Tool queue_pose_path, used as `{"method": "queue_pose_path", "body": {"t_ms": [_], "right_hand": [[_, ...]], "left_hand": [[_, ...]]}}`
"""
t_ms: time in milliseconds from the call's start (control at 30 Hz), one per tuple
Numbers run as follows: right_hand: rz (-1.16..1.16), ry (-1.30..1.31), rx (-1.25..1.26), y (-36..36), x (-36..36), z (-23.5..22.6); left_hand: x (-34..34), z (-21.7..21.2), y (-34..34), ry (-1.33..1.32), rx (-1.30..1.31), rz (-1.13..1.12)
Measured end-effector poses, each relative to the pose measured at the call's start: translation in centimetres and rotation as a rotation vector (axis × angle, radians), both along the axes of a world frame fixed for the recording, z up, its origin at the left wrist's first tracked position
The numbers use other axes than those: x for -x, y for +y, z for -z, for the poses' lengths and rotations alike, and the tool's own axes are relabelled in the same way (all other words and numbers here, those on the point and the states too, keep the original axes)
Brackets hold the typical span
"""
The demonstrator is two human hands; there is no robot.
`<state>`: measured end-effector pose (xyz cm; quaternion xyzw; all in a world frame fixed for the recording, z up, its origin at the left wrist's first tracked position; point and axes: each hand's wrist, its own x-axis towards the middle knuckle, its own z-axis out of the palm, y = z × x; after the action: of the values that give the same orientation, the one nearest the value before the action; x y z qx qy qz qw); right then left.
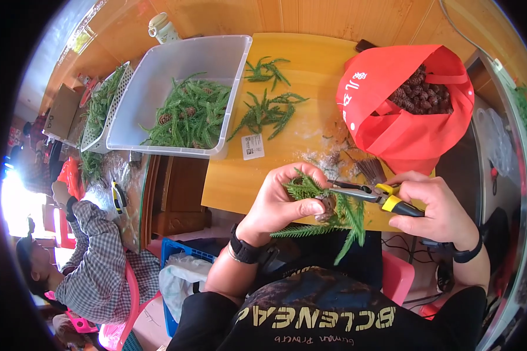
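My left hand (290, 200) pinches a green artificial pine sprig (351, 221) above the table's near edge, its needled branches hanging down and to both sides. Part of a pine cone (325, 206) shows among the branches beside my thumb. In my right hand (436, 205) is a pair of pliers (399, 202) with yellow and black handles. The jaws point left and reach in at the sprig, close to my left fingertips; what they grip, if anything, is too small to tell.
A red bag (380, 131) of pine cones (423, 96) stands at the right. Loose sprigs (269, 111), a white label (253, 147) and dark wire stems (369, 169) lie on the yellow table (231, 187). Left is a clear bin (181, 52) of sprigs; a person (99, 269) sits beyond.
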<state>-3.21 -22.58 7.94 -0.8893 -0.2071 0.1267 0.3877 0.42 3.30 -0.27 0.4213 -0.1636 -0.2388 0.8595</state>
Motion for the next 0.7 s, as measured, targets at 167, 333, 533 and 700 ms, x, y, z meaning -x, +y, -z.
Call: {"method": "queue_pose_path", "body": {"t_ms": [167,333,533,700], "right_hand": [[-0.070,-0.021,-0.071,0.2,-0.5,1.2],[-0.078,-0.122,-0.084,0.3,-0.8,1.8],[-0.090,-0.228,-0.062,0.4,-0.6,1.9],[-0.002,-0.201,0.003,0.4,0.0,1.5]], "left_hand": [[0.0,0.6,-0.2,0.172,0.163,0.135],[0.0,0.7,-0.2,0.212,0.181,0.158],[0.0,-0.1,0.6,0.281,0.145,0.236],[-0.2,-1.4,0.7,-0.008,-0.206,-0.004]]}}
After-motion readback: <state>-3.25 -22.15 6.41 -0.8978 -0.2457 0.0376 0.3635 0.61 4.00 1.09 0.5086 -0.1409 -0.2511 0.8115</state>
